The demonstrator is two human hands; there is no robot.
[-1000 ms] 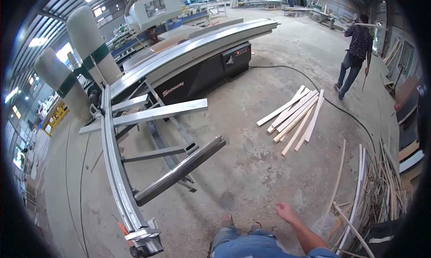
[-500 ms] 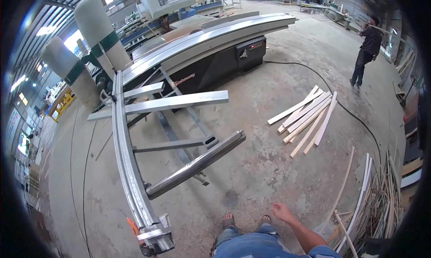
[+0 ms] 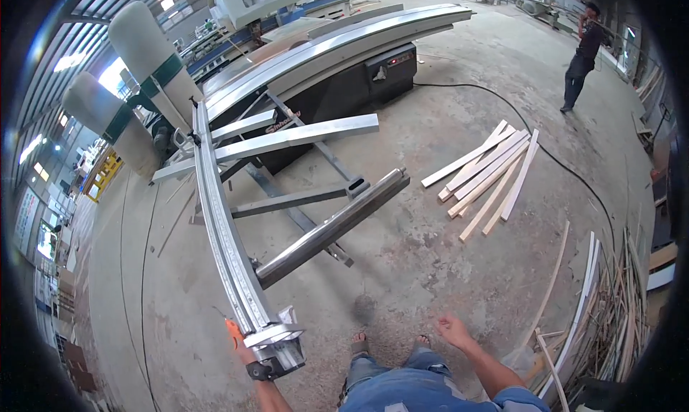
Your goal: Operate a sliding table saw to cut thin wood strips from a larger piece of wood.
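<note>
My right hand (image 3: 455,332) hangs over the concrete floor above my jeans, fingers apart and holding nothing. My left forearm (image 3: 270,398) rises from the lower edge to the near end of the long aluminium fence rail (image 3: 228,250) of a sliding table saw (image 3: 337,60). The left hand itself is hidden behind the rail's end cap (image 3: 276,351), so its grip cannot be seen. Something orange (image 3: 234,334) shows beside that end cap. A steel support arm (image 3: 331,225) swings out under the rail toward me.
Several pale wooden slats (image 3: 488,175) lie on the floor to the right. Thin offcut strips (image 3: 603,304) are heaped at the far right. A black cable (image 3: 574,179) runs across the floor. Another person (image 3: 583,53) stands far off. Dust-collector bags (image 3: 147,53) stand at the left.
The view has drawn closer to the rail's end and the saw. My right hand stays open and low. The distant person has shifted position.
</note>
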